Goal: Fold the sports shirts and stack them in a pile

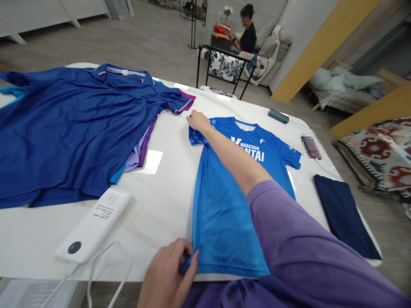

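A bright blue marathon T-shirt (224, 205) lies flat on the white table (160, 205), its printed chest facing up. My left hand (170, 273) pinches the shirt's near left hem corner at the table's front edge. My right hand (197, 120), on a long purple-sleeved arm crossing over the shirt, is closed on the far left sleeve. The arm hides part of the print.
A pile of dark blue and purple polo shirts (70, 128) covers the table's left. A white power bank (93, 224) with cable lies front left, a folded navy cloth (343, 214) at right, a small dark case (278, 115) at the back. A seated person (247, 32) is far behind.
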`<action>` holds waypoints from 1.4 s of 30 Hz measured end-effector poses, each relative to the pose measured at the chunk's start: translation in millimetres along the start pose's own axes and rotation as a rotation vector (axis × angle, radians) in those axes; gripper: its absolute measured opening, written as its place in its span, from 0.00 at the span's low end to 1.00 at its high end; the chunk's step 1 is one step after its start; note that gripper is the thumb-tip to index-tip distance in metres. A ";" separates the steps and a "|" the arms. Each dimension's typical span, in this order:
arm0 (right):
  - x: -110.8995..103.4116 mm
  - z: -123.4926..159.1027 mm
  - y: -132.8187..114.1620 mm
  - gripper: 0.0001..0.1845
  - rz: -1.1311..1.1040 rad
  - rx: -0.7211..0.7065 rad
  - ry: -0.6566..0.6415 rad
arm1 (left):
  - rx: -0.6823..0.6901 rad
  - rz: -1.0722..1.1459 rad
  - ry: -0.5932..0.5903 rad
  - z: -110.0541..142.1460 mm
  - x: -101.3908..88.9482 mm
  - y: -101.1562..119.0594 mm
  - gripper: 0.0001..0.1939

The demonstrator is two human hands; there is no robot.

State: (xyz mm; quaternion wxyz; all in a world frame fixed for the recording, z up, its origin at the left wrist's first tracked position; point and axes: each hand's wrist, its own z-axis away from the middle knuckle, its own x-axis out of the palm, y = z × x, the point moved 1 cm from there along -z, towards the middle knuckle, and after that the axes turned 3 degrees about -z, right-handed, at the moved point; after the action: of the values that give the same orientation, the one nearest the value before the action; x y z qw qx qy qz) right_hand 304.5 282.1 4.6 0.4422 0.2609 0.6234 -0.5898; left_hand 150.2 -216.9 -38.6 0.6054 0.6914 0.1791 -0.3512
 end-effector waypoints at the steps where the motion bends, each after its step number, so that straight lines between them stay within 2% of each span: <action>1: -8.2 0.4 6.8 0.21 -0.036 0.044 0.041 | 0.024 0.024 0.010 -1.7 -0.5 4.2 0.06; 5: -54.2 15.6 53.1 0.16 -0.374 0.163 0.126 | 0.181 0.063 0.005 -13.2 1.2 36.9 0.02; 8: -91.8 41.6 106.5 0.13 -0.604 0.238 0.242 | 0.311 0.090 -0.019 -25.7 13.2 66.5 0.05; 11: -116.2 73.6 166.8 0.09 -0.701 0.323 0.363 | 0.396 0.116 -0.058 -38.8 34.7 90.1 0.06; 16: -123.9 126.7 255.7 0.15 -0.592 0.448 0.456 | 0.425 0.054 -0.257 -51.0 75.1 114.2 0.07; 20: -123.3 157.4 296.3 0.25 -0.382 0.433 0.438 | 0.405 -0.011 -0.392 -51.8 96.3 124.4 0.09; 22: -124.9 162.9 304.6 0.25 -0.290 0.372 0.416 | 0.421 -0.030 -0.418 -54.6 99.3 126.7 0.09; 24: -127.3 162.1 307.5 0.23 -0.209 0.303 0.378 | 0.456 -0.084 -0.364 -61.1 97.3 125.7 0.13; 27: -132.5 158.5 308.2 0.22 -0.181 0.269 0.305 | 0.513 -0.308 -0.204 -73.2 91.8 115.0 0.26; 30: -140.1 161.2 309.0 0.26 -0.158 0.328 0.232 | 0.524 -0.524 -0.151 -77.4 91.9 97.7 0.43; 32: -145.8 162.4 306.0 0.26 -0.027 0.354 0.252 | 0.510 -0.592 -0.153 -74.4 94.6 88.9 0.47; 34: -148.5 154.8 295.4 0.25 0.093 0.289 0.305 | 0.509 -0.636 -0.154 -70.4 96.2 85.3 0.47; 38: -135.8 102.8 253.6 0.25 0.040 0.093 0.257 | 0.560 -0.701 -0.121 -75.5 86.7 86.6 0.47; 42: -114.9 35.2 219.0 0.28 0.019 0.125 0.139 | 0.647 -0.739 -0.110 -97.0 67.9 83.4 0.45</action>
State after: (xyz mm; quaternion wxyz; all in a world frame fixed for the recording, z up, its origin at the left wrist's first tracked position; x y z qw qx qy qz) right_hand 552.9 307.4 -4.1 0.3864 0.3340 0.6120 -0.6038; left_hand 279.2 -152.5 -24.9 0.2033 0.7147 0.2620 -0.6159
